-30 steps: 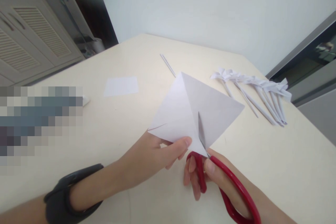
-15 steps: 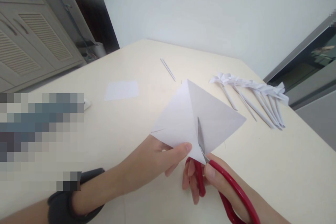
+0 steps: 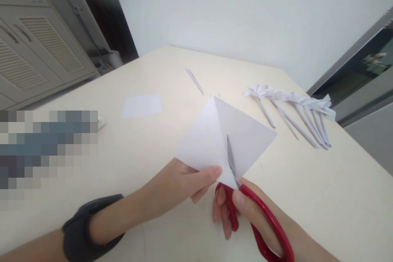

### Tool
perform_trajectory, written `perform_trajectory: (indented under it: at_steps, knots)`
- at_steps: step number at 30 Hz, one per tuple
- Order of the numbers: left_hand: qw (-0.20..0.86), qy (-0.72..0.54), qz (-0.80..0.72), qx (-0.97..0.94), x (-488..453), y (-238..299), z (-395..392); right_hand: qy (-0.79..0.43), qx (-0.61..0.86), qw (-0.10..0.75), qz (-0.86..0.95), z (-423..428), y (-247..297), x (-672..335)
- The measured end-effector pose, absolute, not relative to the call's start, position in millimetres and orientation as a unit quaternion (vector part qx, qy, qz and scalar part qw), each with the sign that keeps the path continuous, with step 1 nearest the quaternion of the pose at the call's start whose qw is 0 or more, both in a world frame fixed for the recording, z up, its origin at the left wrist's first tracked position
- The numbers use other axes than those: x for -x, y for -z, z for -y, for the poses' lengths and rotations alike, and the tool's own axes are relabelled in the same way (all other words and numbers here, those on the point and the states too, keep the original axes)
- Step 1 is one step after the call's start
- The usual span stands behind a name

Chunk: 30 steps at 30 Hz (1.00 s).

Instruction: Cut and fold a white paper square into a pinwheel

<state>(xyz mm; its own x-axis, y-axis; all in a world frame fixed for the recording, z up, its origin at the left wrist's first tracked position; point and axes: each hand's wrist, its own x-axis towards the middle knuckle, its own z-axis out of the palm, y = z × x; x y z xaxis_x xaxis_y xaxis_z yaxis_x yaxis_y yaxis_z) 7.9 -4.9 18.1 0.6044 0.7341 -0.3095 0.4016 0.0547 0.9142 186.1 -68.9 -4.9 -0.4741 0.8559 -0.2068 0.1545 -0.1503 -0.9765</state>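
Note:
A creased square of white paper (image 3: 204, 131) is pinched along its near edge by my left hand (image 3: 187, 184), thumb on top. My right hand (image 3: 245, 204) grips red-handled scissors (image 3: 267, 208), its fingers through the loops. One scissor blade (image 3: 231, 157) shows above the sheet, lying near the middle crease; the other is hidden beneath the paper. The blades enter from the near corner, and a slit runs along there. Both hands are above the table.
Several white paper pinwheels on rolled-paper sticks (image 3: 291, 98) lie in a row at the right on the cream table (image 3: 172, 69). Two thin paper sticks (image 3: 195, 81) lie towards the back, and a white paper rectangle (image 3: 141, 105) at left. A wall stands behind.
The paper, scissors and both hands have shifted slightly left in view. The sheet's right corner has come inward and up a little. Both grips look the same.

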Motion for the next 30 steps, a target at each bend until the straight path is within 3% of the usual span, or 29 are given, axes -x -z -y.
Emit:
perform_trajectory:
  at_steps: [30]
  knots:
    - [0.661, -0.154, -0.330, -0.657, -6.0, -12.2, 5.6, -0.615, 0.403, 0.323, 0.596, 68.3, 1.8, -183.6]
